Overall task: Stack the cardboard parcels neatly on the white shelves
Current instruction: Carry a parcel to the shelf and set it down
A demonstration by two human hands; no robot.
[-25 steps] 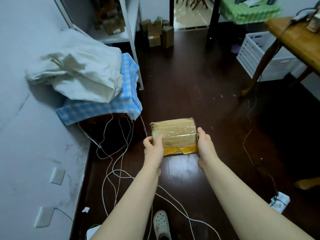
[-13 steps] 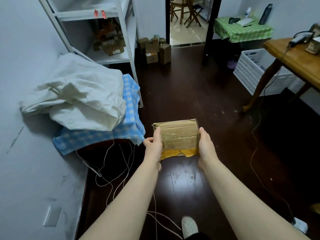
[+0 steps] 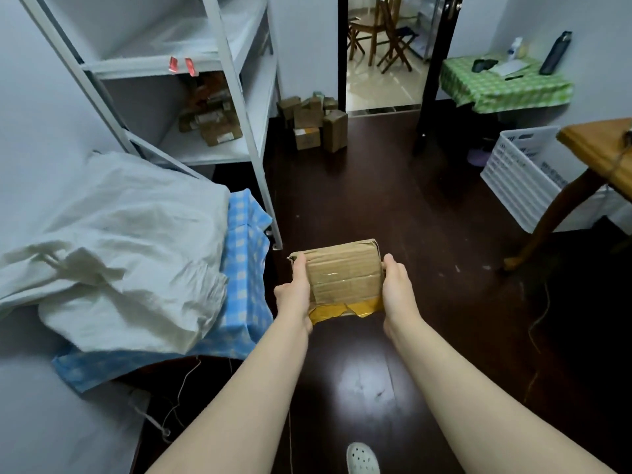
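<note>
Standing against the left wall, the white shelves (image 3: 239, 107) rise as the largest thing in view, with slim metal posts and pale boards. On the lower board a heap of shelved parcels (image 3: 212, 123) sits toward the back, some tilted, not in a tidy stack. Just in front of the shelves' near post lies a rumpled white sack (image 3: 116, 248) on a blue checked cloth (image 3: 244, 268), the cloth hanging over an edge. Dark glossy floor (image 3: 369, 206) fills the middle of the view. At the right stands a white slatted crate (image 3: 519, 179), touching or nearly touching a wooden surface (image 3: 602, 148) with a curved leg. Farther back, beside the open doorway, a green checked cloth (image 3: 502, 87) covers another surface. Against the far wall, between the shelves and the doorway, a small cluster of floor parcels (image 3: 314, 124) rests on the boards.

Held out in the air above the floor, well apart from the shelves, is the cardboard parcel (image 3: 342, 275), flat and taped, with torn yellow tape along its near edge. The left hand (image 3: 295, 292) clasps its left side, thumb on top, and the right hand (image 3: 398, 289) presses its right side; the fingers of both are closed around the parcel's edges. A white clog (image 3: 362, 458) shows at the bottom edge.
</note>
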